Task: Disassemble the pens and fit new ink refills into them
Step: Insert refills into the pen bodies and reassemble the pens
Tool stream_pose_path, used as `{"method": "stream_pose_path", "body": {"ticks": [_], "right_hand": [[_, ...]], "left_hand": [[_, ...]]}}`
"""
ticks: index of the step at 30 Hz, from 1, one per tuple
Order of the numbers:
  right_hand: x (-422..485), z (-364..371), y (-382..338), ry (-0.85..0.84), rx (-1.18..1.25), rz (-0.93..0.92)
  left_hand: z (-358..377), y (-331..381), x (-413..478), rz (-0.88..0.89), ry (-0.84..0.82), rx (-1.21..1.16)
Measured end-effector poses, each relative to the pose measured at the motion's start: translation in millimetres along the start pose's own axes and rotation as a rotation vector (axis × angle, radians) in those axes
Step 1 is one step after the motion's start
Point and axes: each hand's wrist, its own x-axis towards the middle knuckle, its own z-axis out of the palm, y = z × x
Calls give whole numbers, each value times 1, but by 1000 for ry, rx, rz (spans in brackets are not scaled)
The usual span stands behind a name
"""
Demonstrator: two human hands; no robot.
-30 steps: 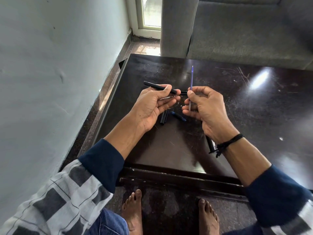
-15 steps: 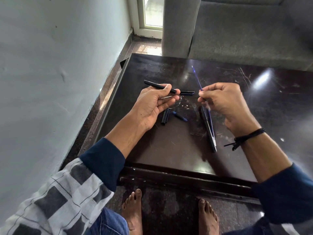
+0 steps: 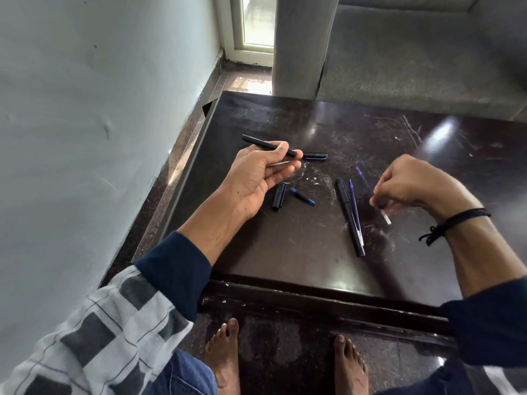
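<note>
Barrel (image 3: 263, 143) x2, refill (image 3: 354, 208) x2, small part (image 3: 279, 196) x3.

One wide-angle camera is worn on the person's head and looks forward and steeply down. It sits close above the table (image 3: 285, 260), whose near edge crosses the lower part of the frame and whose far edge lies just before the sofa (image 3: 413, 52) at the top. The left hand (image 3: 256, 178) with its pen (image 3: 258, 141) falls left of centre. The right hand (image 3: 410, 186) with its refill (image 3: 385, 217), blurred, falls right of centre. Both forearms enter from the bottom corners. The feet (image 3: 225, 354) show at the bottom edge, almost straight below the lens. The wall (image 3: 85, 138) fills the left side, and a window (image 3: 256, 21) sits at the top edge.
</note>
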Motion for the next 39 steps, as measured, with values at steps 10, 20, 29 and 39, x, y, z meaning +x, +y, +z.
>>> {"method": "stream_pose_path", "body": {"ticks": [10, 20, 29, 39], "right_hand": [[-8, 4, -14, 52, -54, -123], [-60, 91, -88, 130, -230, -836], [-67, 126, -90, 65, -388, -1026], [-65, 116, -86, 173, -334, -987]], "left_hand": [[-15, 18, 8, 64, 45, -42], [-36, 35, 7, 169, 193, -73], [-29, 27, 7, 165, 159, -37], [-28, 25, 12, 160, 140, -43]]}}
